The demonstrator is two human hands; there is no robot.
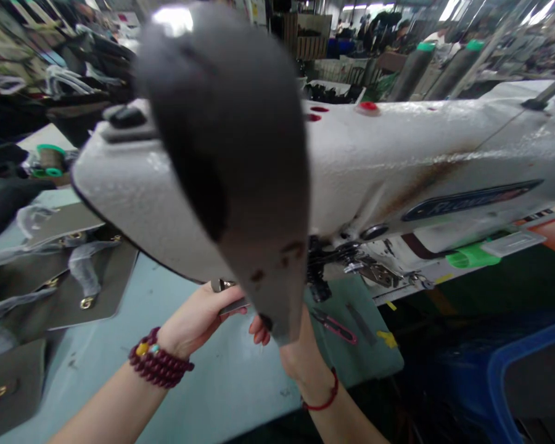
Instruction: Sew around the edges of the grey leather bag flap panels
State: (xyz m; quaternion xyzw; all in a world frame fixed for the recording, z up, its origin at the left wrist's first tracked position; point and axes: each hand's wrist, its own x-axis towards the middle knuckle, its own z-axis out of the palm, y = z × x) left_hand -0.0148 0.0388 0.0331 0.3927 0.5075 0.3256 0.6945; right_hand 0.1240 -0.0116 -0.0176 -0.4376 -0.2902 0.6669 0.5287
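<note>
My left hand [197, 317] is closed on a small grey strap piece [234, 306] with a metal fitting [222, 285], beneath the head of a white sewing machine [398, 166]. Just to its right is my right hand [298, 351], its fingertips curled inward. A blurred dark rounded part [240, 135] close to the camera covers most of that hand, so what it pinches, if anything, is hidden. Both hands are over the pale blue-green table [203, 401]. Thread snips with pink handles [335, 327] lie on the table right of my right hand.
Grey panels [97, 290] with gold clasps and plastic-wrapped straps lie on the left. A thread spool [50, 160] stands behind them. A green clip-like piece [474, 256] is at the machine's bed. A blue bin [494, 382] is at the lower right. People work far behind.
</note>
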